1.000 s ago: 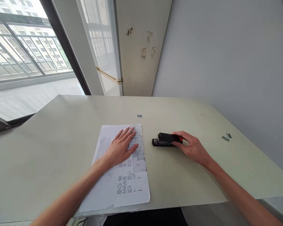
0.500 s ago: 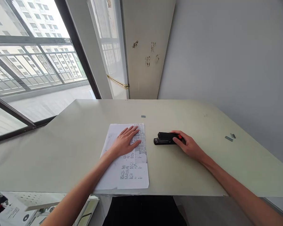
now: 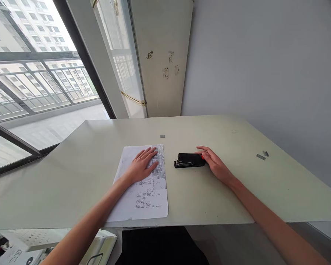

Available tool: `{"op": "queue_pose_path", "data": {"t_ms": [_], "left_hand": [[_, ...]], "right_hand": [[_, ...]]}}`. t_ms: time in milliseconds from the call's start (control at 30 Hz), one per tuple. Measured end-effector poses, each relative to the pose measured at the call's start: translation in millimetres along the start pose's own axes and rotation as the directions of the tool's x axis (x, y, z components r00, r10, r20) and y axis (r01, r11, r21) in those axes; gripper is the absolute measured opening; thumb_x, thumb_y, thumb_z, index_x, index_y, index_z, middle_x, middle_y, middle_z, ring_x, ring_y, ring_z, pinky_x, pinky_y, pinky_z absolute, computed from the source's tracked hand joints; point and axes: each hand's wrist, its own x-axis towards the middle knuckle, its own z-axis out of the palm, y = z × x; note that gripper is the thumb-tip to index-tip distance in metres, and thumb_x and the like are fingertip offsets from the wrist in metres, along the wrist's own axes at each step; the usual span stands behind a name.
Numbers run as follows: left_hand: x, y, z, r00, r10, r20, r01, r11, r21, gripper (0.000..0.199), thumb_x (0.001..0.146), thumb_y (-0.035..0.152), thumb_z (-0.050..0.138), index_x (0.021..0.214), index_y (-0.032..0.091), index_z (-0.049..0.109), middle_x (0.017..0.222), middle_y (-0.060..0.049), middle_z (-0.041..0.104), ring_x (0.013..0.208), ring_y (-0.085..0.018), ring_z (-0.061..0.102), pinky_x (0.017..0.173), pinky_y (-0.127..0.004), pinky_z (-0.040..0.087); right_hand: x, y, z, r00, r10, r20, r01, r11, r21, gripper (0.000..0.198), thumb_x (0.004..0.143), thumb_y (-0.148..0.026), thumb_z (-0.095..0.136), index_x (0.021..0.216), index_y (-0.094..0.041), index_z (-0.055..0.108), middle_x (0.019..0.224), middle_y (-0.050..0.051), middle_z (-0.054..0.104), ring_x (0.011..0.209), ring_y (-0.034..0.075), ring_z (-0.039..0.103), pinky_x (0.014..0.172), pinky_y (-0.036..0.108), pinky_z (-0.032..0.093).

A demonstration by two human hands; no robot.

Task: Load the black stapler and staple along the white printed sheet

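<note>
A black stapler with a red part at its right end lies on the table, its jaw end towards the left. My right hand is at that right end, its fingers loosely stretched out and the thumb by the red part. It seems to touch the stapler without wrapping round it. My left hand lies flat with spread fingers on printed paper sheets, left of the stapler. Part of the print is hidden beneath this hand.
The pale table carries small grey strips at the right and another grey strip beyond the paper. A refrigerator stands behind the table, beside a grey wall. Boxes and papers are below the left front edge.
My right hand has loosened from around the stapler, with its fingers now straighter and the thumb off its front side. My left hand stays flat on the paper. The view has shifted slightly.
</note>
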Motion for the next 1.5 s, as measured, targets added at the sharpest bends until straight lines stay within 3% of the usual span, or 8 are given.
{"op": "queue_pose_path", "data": {"t_ms": [300,533,700,867,1000,1067,1300,1500], "left_hand": [[9,-9,1,1.000,0.010,-0.005,-0.009,1.000,0.011,0.061,0.110,0.057,0.037,0.162,0.025,0.043,0.173,-0.002,0.034,0.161,-0.025,0.026,0.134,-0.048,0.019],[14,-10,1,1.000,0.031,0.004,-0.031,0.999,0.032,0.061,0.111,0.054,0.036,0.164,0.025,0.039,0.173,-0.002,0.033,0.162,-0.026,0.024,0.133,-0.050,0.021],[15,-9,-2,0.999,0.033,0.009,-0.033,0.999,0.023,0.061,0.111,0.054,0.038,0.164,0.025,0.040,0.173,-0.003,0.033,0.162,-0.027,0.025,0.133,-0.052,0.021],[17,-9,-10,0.999,0.034,0.008,-0.034,0.998,0.043,0.061,0.109,0.057,0.041,0.160,0.025,0.046,0.170,-0.005,0.040,0.159,-0.030,0.032,0.130,-0.054,0.029],[44,-13,-19,0.996,-0.006,-0.085,0.008,1.000,0.026,0.052,0.108,0.058,0.044,0.146,0.026,0.060,0.150,-0.007,0.063,0.143,-0.032,0.053,0.119,-0.054,0.043],[67,-19,-18,0.988,-0.044,-0.150,0.045,0.999,0.008,0.046,0.108,0.053,0.046,0.139,0.024,0.064,0.139,-0.009,0.069,0.132,-0.032,0.058,0.113,-0.053,0.046],[146,-39,0,0.970,-0.144,-0.196,0.129,0.988,-0.088,0.031,0.099,0.042,0.065,0.120,0.021,0.073,0.123,-0.013,0.069,0.121,-0.036,0.058,0.109,-0.055,0.043],[157,-32,-2,0.953,-0.230,-0.198,0.154,0.928,-0.339,0.027,0.094,0.049,0.070,0.088,0.023,0.071,0.105,-0.009,0.071,0.115,-0.033,0.058,0.109,-0.053,0.042]], "right_hand": [[3,-2,1,1.000,0.011,-0.005,-0.011,1.000,0.000,0.048,0.107,-0.061,0.041,0.145,-0.034,0.053,0.142,0.006,0.069,0.127,0.026,0.063,0.118,0.050,0.041],[8,-2,0,0.996,-0.082,0.020,0.082,0.997,0.006,0.050,0.108,-0.057,0.044,0.150,-0.030,0.046,0.138,0.009,0.071,0.129,0.025,0.063,0.115,0.048,0.045],[6,-5,1,1.000,-0.031,-0.001,0.030,0.997,-0.067,0.048,0.109,-0.059,0.037,0.142,-0.029,0.056,0.138,0.008,0.070,0.129,0.026,0.063,0.115,0.047,0.044],[6,-11,1,0.995,-0.028,0.099,0.047,0.981,-0.190,0.044,0.098,-0.056,0.063,0.134,-0.030,0.063,0.126,0.007,0.072,0.111,0.026,0.067,0.098,0.041,0.053],[23,-16,-5,0.978,-0.011,0.207,0.060,0.970,-0.234,0.032,0.091,-0.051,0.074,0.114,-0.029,0.069,0.100,0.001,0.073,0.090,0.023,0.065,0.083,0.036,0.053],[32,-15,-8,0.965,0.004,0.261,0.055,0.974,-0.219,0.031,0.087,-0.050,0.078,0.108,-0.029,0.070,0.097,0.001,0.072,0.088,0.022,0.063,0.079,0.035,0.051],[37,-10,-5,0.963,-0.016,0.268,0.067,0.981,-0.183,0.028,0.089,-0.043,0.076,0.112,-0.029,0.070,0.098,0.000,0.072,0.086,0.020,0.061,0.077,0.032,0.047],[37,-14,-3,0.962,-0.037,0.271,0.096,0.974,-0.207,0.027,0.090,-0.041,0.075,0.113,-0.028,0.070,0.100,0.002,0.073,0.085,0.021,0.061,0.075,0.033,0.047]]}}
